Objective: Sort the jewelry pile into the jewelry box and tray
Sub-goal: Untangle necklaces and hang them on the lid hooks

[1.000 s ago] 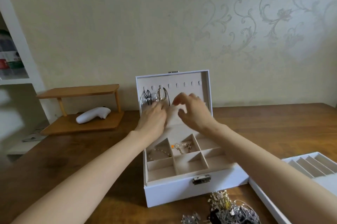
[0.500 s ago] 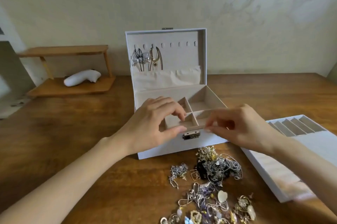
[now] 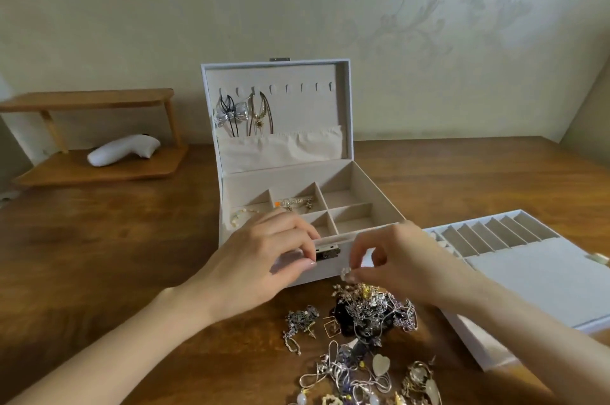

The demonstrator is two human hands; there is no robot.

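The white jewelry box [image 3: 377,194] stands open in the middle of the table. Two necklaces [image 3: 246,114] hang from hooks in its lid, and a pearl bracelet [image 3: 240,216] and a gold chain [image 3: 294,203] lie in its back compartments. In front of the box lies the tangled jewelry pile [image 3: 368,315]. The white tray [image 3: 534,276] with narrow slots sits to the right. My left hand [image 3: 257,259] hovers by the box's front latch, fingers loosely curled and holding nothing. My right hand [image 3: 402,262] pinches a small silver piece [image 3: 345,272] just above the pile.
A low wooden shelf [image 3: 99,170] stands at the back left of the brown table [image 3: 99,272], with a white handheld device [image 3: 122,150] lying on it. The papered wall runs close behind the box.
Both hands came down from the pocket in the lid to the front of the box, above the pile. The view tilted down. My right hand now pinches a small piece.
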